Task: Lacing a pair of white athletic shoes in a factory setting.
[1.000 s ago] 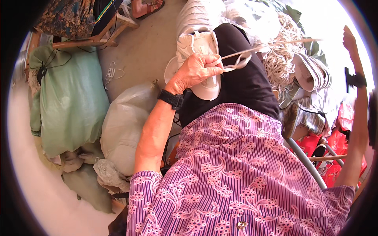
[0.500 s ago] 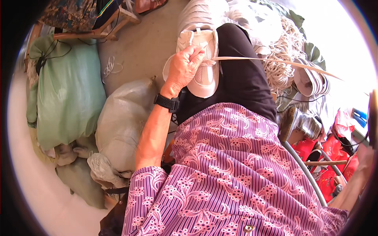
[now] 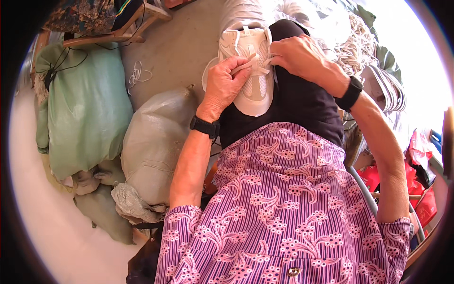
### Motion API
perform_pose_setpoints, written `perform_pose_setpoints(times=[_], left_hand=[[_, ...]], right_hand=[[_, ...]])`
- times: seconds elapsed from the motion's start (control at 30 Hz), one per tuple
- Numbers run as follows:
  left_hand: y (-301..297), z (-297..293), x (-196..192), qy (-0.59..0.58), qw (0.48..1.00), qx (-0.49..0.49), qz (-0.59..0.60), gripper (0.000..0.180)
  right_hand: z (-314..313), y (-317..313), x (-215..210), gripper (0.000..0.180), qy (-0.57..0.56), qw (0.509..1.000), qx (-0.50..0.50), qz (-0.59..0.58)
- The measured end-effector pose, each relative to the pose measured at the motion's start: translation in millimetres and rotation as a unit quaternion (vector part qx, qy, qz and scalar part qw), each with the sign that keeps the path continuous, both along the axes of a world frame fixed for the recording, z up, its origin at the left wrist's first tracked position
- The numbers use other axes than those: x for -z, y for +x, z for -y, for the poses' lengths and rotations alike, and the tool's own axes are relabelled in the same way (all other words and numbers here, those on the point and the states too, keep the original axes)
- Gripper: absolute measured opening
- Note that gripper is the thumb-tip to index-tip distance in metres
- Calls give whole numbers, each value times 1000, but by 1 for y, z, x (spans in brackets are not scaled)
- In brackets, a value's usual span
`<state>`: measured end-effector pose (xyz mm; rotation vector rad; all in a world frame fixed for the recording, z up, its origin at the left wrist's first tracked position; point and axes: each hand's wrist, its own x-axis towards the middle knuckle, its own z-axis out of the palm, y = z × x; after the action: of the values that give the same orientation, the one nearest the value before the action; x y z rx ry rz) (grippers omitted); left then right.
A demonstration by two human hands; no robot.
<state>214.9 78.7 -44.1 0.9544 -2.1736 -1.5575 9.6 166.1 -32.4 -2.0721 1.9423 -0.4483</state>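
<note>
A cream-white sneaker (image 3: pixel 256 100) rests on my dark-trousered lap, its toe pointing at me and its tongue away. My left hand (image 3: pixel 224 87) is closed at the shoe's left side, thumb and forefinger pinching a flat pale shoelace (image 3: pixel 242 66) over the tongue. At the opposite edge my right hand (image 3: pixel 302 57) is closed near the eyelets, its fingertips on the lace too. Part of the lace crosses the mesh front between both hands. Exactly how the lace runs under the right fingertips is hidden.
Beyond the shoe lies a stack of white shoes (image 3: pixel 243 14). A heap of pale laces (image 3: pixel 354 45) sits to the right, near striped slippers (image 3: pixel 385 90). Green (image 3: pixel 85 113) and whitish (image 3: pixel 158 128) full sacks stand on the left, with red bags (image 3: pixel 421 189) low right.
My right hand has come in from the far lower right to the shoe's right edge. The lace no longer stretches taut out to the right. My left hand stays at the shoe.
</note>
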Motion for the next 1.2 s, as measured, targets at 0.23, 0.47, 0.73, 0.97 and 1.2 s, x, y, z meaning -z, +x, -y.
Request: perform_pose_setpoints(times=[0.23,0.47,0.73,0.97,1.2], left_hand=[[0,0,3,0,1000,15,-5,21],[0,0,0,-39,999,12,-2,15],[7,-8,0,-79,996,-24,-18,13],[23,0,-29,133,991,-32,-3,33],[28,9,-83,122,982,116,88,48]], right_hand=[[21,0,6,10,-54,995,20,-81],[10,-4,13,11,-72,993,80,-42],[1,-3,13,7,-82,996,44,-7],[3,21,-23,32,-11,975,57,216],[21,48,-36,38,102,916,-59,382]])
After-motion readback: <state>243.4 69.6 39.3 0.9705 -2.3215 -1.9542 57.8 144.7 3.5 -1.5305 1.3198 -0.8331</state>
